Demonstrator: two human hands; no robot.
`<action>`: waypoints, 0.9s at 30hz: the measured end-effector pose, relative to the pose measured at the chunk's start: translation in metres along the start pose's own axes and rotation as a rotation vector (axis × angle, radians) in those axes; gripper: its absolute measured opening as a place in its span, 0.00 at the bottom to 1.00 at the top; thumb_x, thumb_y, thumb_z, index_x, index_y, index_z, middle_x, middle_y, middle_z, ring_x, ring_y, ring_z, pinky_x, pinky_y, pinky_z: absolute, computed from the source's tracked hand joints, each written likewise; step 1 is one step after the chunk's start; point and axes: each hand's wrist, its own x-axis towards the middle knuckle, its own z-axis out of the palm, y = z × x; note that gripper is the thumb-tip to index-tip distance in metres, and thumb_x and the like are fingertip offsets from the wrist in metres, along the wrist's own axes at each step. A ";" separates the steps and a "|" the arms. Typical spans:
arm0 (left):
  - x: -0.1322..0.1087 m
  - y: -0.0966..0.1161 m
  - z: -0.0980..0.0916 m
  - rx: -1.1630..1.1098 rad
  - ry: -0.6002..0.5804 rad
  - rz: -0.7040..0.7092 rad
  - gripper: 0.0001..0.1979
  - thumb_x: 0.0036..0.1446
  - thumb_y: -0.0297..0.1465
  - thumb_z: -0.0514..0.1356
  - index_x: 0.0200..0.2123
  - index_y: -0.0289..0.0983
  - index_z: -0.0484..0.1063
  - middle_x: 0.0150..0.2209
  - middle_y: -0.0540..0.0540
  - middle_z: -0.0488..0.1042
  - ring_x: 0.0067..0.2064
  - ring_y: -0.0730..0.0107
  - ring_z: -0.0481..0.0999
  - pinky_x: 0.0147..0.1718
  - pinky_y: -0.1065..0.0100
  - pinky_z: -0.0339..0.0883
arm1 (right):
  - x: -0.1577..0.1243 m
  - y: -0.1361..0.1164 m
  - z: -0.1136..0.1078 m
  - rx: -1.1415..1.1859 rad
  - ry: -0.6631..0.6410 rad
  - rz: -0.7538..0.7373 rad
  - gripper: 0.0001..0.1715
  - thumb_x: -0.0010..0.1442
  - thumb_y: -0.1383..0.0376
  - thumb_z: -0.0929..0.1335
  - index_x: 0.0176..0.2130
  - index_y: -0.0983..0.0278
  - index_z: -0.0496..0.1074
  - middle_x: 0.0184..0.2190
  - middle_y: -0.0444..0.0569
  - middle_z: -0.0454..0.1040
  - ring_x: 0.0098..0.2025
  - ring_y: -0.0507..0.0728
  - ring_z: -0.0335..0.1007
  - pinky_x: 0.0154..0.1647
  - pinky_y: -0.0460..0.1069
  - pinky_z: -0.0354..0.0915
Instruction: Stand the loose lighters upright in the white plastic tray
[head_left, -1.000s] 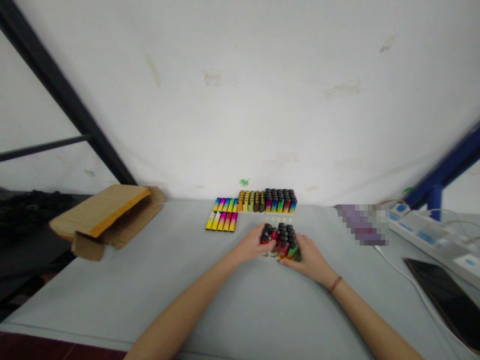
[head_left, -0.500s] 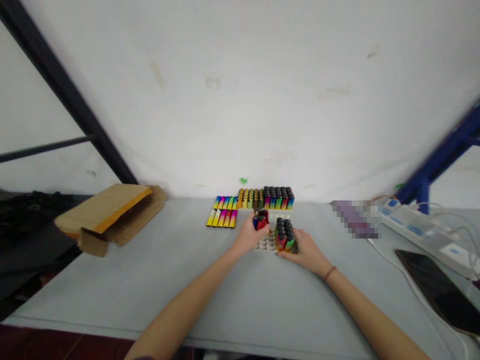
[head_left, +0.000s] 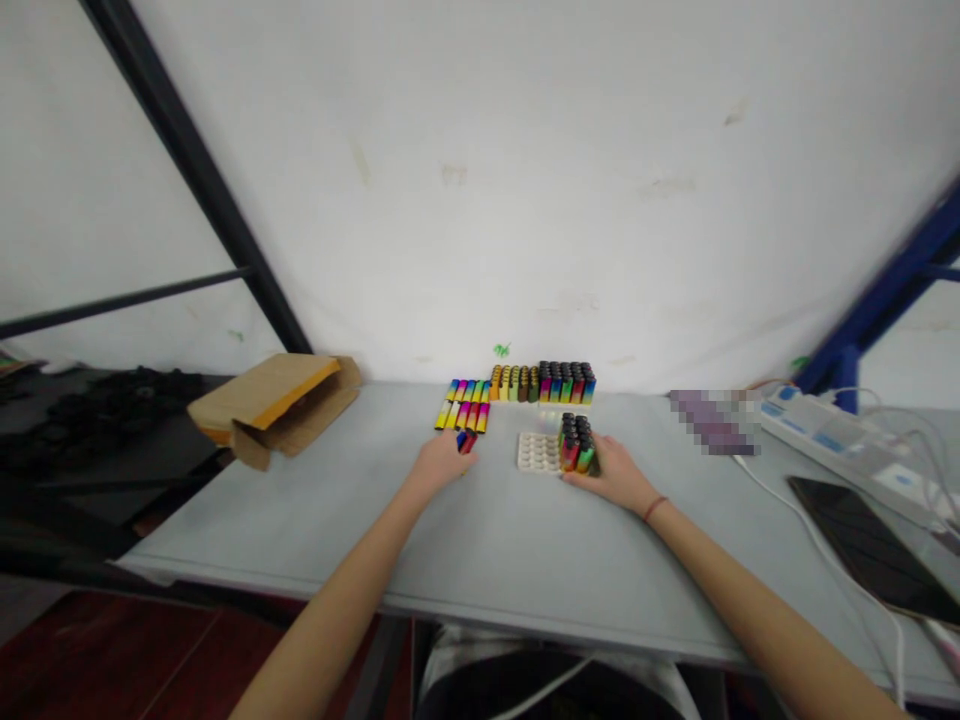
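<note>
My left hand (head_left: pixel 444 462) is closed around a few small red and blue tubes (head_left: pixel 466 440) with dark ends, in front of two rows of multicoloured tubes (head_left: pixel 463 417) lying flat. My right hand (head_left: pixel 613 473) curls around the right side of a block of upright black-topped tubes (head_left: pixel 576 441), red and green among their colours. These stand in the right part of a white tray with round holes (head_left: pixel 538 453); holes show in its left part. Behind stand a black-topped group (head_left: pixel 568 384) and a yellow-to-olive group (head_left: pixel 514 384).
An open cardboard box (head_left: pixel 274 400) lies at the table's left. On the right are a pixelated purple item (head_left: pixel 709 420), a power strip (head_left: pixel 840 455) with cables, and a dark phone (head_left: pixel 870 540). A white wall (head_left: pixel 480 200) rises behind the table.
My left hand has moved left, away from the tray, carrying the red and blue tubes towards the flat rows. My right hand stays at the upright tubes. The view has shifted slightly.
</note>
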 end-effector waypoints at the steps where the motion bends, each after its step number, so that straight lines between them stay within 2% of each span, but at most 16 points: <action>1: -0.001 0.003 0.002 0.021 0.011 0.009 0.18 0.55 0.37 0.61 0.47 0.34 0.74 0.46 0.32 0.81 0.49 0.51 0.81 0.44 0.64 0.71 | 0.000 0.000 0.000 -0.007 0.000 0.002 0.43 0.56 0.45 0.73 0.59 0.70 0.68 0.49 0.63 0.79 0.48 0.70 0.75 0.50 0.60 0.68; 6: -0.006 0.013 0.008 0.050 0.055 -0.015 0.27 0.62 0.42 0.55 0.56 0.29 0.70 0.57 0.26 0.74 0.54 0.48 0.78 0.50 0.60 0.71 | -0.001 -0.005 -0.002 -0.059 -0.017 0.020 0.44 0.58 0.45 0.73 0.61 0.71 0.66 0.49 0.64 0.79 0.49 0.70 0.75 0.51 0.60 0.68; 10: -0.011 0.014 0.007 0.033 0.110 -0.079 0.32 0.65 0.48 0.49 0.60 0.30 0.68 0.57 0.26 0.72 0.55 0.43 0.77 0.49 0.54 0.71 | -0.001 -0.005 -0.002 -0.071 -0.008 0.026 0.44 0.58 0.45 0.73 0.61 0.70 0.66 0.48 0.63 0.79 0.49 0.69 0.74 0.51 0.59 0.67; 16: -0.009 0.008 0.012 0.052 0.200 -0.064 0.30 0.67 0.48 0.48 0.59 0.33 0.72 0.55 0.29 0.72 0.56 0.44 0.74 0.50 0.54 0.70 | -0.002 -0.004 -0.001 -0.060 -0.005 0.035 0.45 0.57 0.45 0.73 0.61 0.70 0.66 0.49 0.64 0.78 0.49 0.70 0.74 0.51 0.59 0.66; 20: -0.004 0.005 0.021 0.054 0.266 -0.057 0.28 0.68 0.44 0.50 0.64 0.38 0.68 0.57 0.31 0.71 0.57 0.45 0.72 0.51 0.51 0.69 | -0.001 -0.004 -0.002 -0.073 -0.021 0.047 0.44 0.57 0.45 0.73 0.61 0.71 0.66 0.48 0.64 0.79 0.49 0.70 0.74 0.51 0.59 0.66; 24: -0.003 -0.001 0.024 0.020 0.287 0.019 0.26 0.68 0.44 0.52 0.66 0.47 0.67 0.63 0.35 0.67 0.61 0.44 0.67 0.55 0.45 0.66 | -0.002 -0.004 -0.001 -0.082 0.001 0.039 0.44 0.57 0.45 0.74 0.61 0.69 0.66 0.48 0.63 0.79 0.48 0.70 0.75 0.50 0.59 0.66; 27: -0.009 -0.020 0.019 -0.030 0.219 0.224 0.27 0.69 0.44 0.50 0.67 0.45 0.66 0.68 0.36 0.62 0.67 0.47 0.63 0.62 0.46 0.61 | -0.001 -0.004 -0.001 -0.083 -0.008 0.043 0.45 0.57 0.45 0.73 0.62 0.70 0.66 0.48 0.63 0.79 0.48 0.70 0.75 0.50 0.59 0.66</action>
